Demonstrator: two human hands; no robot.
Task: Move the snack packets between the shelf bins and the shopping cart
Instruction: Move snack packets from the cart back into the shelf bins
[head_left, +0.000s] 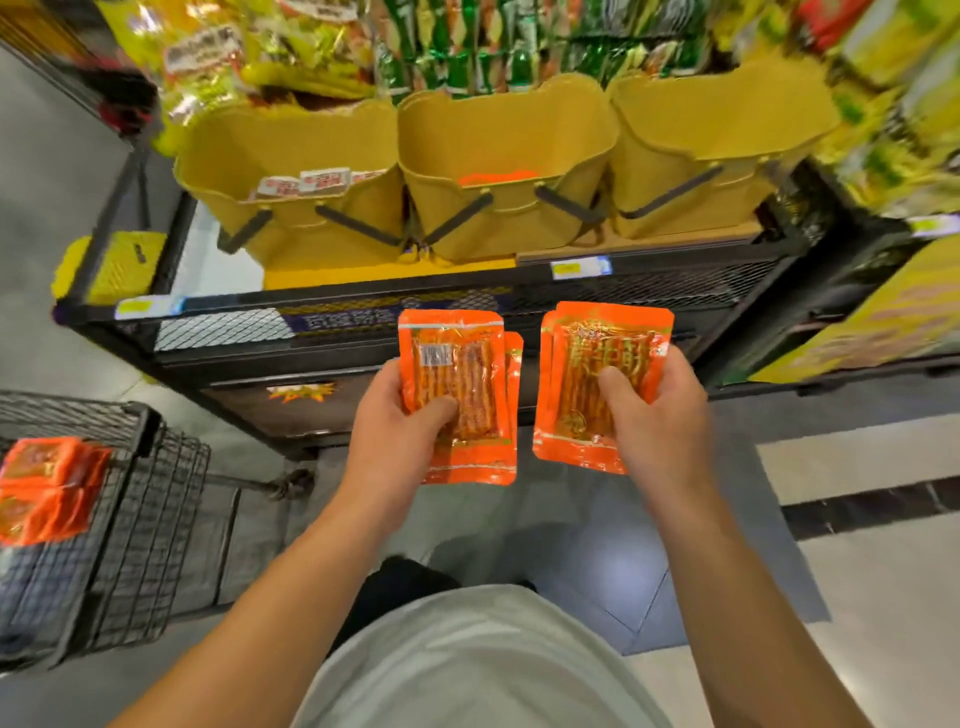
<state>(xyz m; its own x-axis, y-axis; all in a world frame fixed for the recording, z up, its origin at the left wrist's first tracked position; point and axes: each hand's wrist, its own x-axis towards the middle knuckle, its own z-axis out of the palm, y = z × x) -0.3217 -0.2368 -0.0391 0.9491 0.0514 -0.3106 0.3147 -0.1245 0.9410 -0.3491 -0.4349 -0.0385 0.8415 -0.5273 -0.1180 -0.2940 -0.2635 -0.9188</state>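
Left hand (402, 415) pinches a small stack of orange packets (457, 395), thumb on the top face, and my right hand (660, 415) pinches a second stack (597, 384) likewise. I hold both flat and fanned in front of the shelf (363, 317), probably to square them for dropping. Far ahead, the middle bin (498, 156) shows orange inside. More packets sit in the cart (145, 519) on the near left.

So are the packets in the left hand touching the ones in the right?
Apart. The head view shows dark shelf between the left-hand packets and the right-hand packets.
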